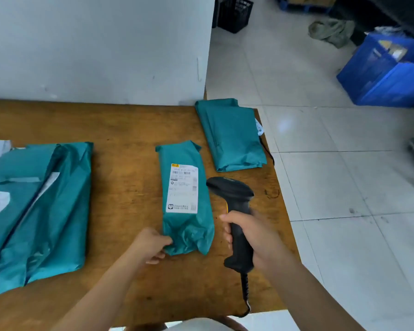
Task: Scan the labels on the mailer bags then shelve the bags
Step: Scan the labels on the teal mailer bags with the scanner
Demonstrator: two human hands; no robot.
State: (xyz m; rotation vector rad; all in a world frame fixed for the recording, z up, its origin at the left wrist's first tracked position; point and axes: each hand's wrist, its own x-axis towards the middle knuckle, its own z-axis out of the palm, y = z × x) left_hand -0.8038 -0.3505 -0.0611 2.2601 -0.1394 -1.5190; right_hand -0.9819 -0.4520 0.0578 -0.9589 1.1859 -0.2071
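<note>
A narrow teal mailer bag (185, 225) lies in the middle of the wooden table (129, 130), its white label (182, 188) facing up. My left hand (151, 244) pinches the bag's near left corner. My right hand (253, 237) grips a black barcode scanner (234, 201) just right of the bag, with its head level with the label. Another teal mailer bag (230, 134) lies label-down at the table's far right corner. A pile of larger teal bags (38, 206) sits at the left.
A white wall (93, 44) stands behind the table. The scanner's cable (245, 295) hangs over the near edge. On the tiled floor to the right are a blue crate (387, 75), a black crate (234, 13) and a crumpled green cloth (332, 29).
</note>
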